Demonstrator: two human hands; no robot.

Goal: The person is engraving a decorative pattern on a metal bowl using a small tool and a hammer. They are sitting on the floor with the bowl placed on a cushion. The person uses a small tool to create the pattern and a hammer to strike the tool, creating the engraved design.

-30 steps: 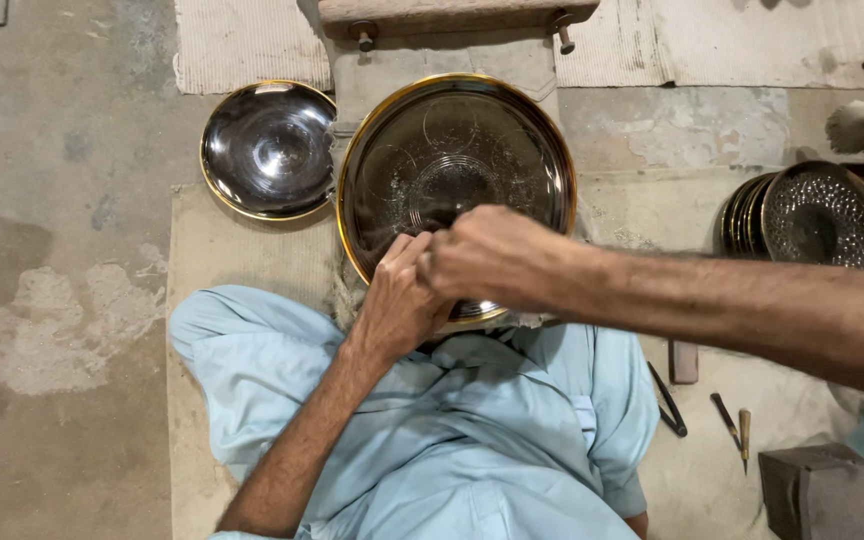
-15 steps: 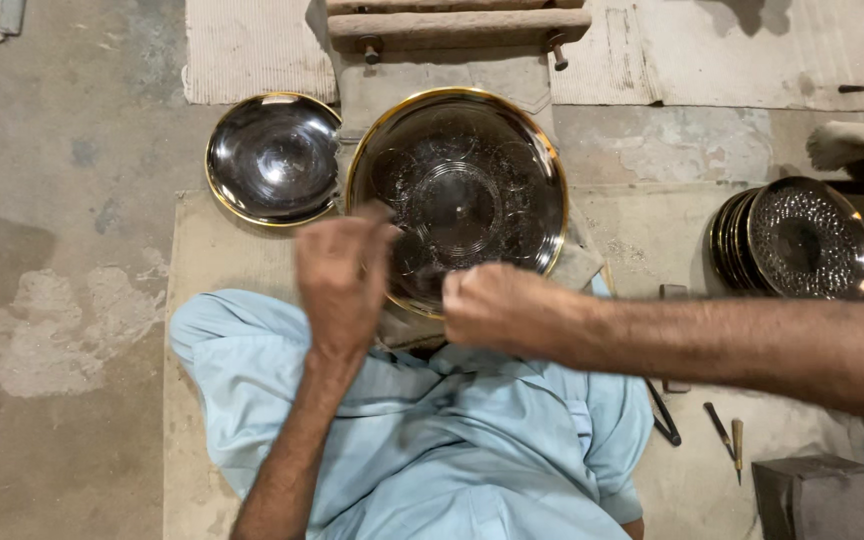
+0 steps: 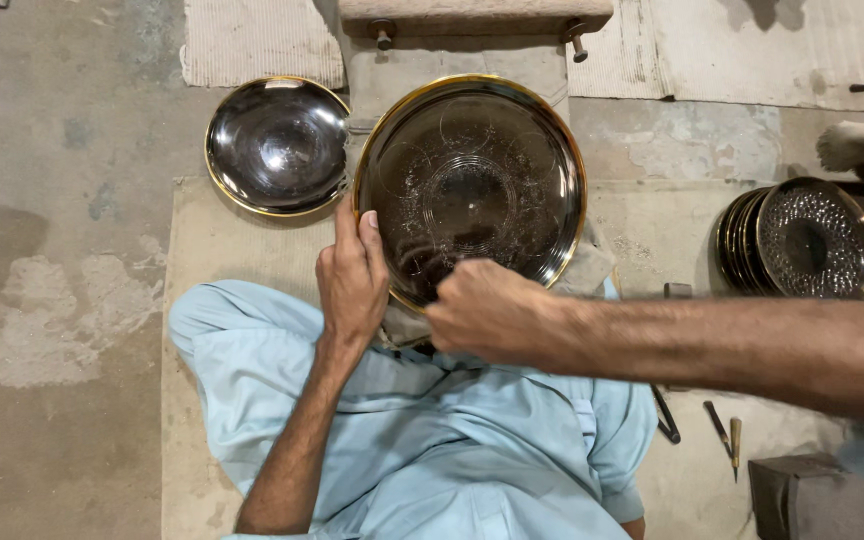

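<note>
Large round dark metal plate with a brass-coloured rim sits at centre, in front of the person's lap, its near edge over the light blue cloth covering the legs. Faint engraved circles and dotted lines show on its face.

Left hand: flat against the plate's left rim, fingers pressed together and pointing up along the edge, thumb side touching the rim. Holding the plate's edge, not wrapped around it.

Right hand: at the plate's near rim, fingers curled into a closed fist. What it pinches, if anything, cannot be told; the knuckles hide it.

Around it:
- Smaller round dark metal bowl with brass rim, just left of the plate, rims nearly touching.
- Stack of round patterned metal plates, well to the right, top one covered in a hammered dot texture.
- Wooden block with two pegs, just beyond the plate's far edge.
- Thin metal hand tools on the floor mat at lower right, beside a dark metal block.

No packages, labels or signs visible.
</note>
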